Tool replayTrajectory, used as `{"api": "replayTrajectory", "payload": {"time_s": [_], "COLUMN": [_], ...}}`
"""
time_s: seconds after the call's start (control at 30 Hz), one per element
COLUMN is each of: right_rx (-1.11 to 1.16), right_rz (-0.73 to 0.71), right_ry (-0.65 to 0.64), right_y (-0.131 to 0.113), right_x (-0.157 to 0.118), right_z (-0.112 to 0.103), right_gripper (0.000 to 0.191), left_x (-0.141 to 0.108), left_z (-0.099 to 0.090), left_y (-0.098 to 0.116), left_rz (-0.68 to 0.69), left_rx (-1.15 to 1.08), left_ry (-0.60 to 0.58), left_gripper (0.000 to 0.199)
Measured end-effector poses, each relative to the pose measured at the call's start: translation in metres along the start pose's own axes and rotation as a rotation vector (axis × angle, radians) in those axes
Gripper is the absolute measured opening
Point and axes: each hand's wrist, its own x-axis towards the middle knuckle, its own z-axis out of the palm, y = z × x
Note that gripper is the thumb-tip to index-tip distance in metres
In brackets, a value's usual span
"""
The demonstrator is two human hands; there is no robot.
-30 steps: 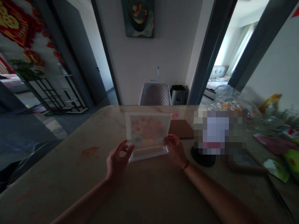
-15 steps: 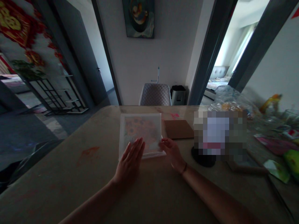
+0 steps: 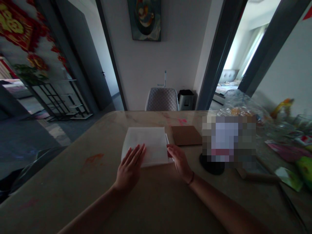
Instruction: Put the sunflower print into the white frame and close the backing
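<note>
One white sheet (image 3: 145, 146) lies flat on the surface (image 3: 60, 185), covering a thin layer (image 3: 167, 143) whose edge shows along its right side. The left hand (image 3: 130, 169), open and flat, rests on the sheet's near edge, its grip released. The right hand (image 3: 179, 161) curls at the right edge, though whether its grip holds the sheet cannot be told. The covering is in place, the far corners unheld, with a brown card (image 3: 186, 135) just beside it.
</note>
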Motion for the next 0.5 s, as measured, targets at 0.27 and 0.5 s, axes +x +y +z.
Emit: {"api": "replayTrajectory", "payload": {"time_s": [0.27,0.5], "right_rx": [0.115,0.134], "right_rz": [0.001,-0.028], "right_ry": [-0.072,-0.042], "right_y": [0.005,0.004], "right_x": [0.002,0.006], "right_z": [0.0,-0.004], "right_gripper": [0.041,0.036], "left_x": [0.003,0.006], "left_z": [-0.008,-0.009], "left_y": [0.001,0.01], "left_rz": [0.022,-0.358], "left_rx": [-0.16,-0.391], "left_ry": [0.058,0.124], "left_gripper": [0.07,0.042]}}
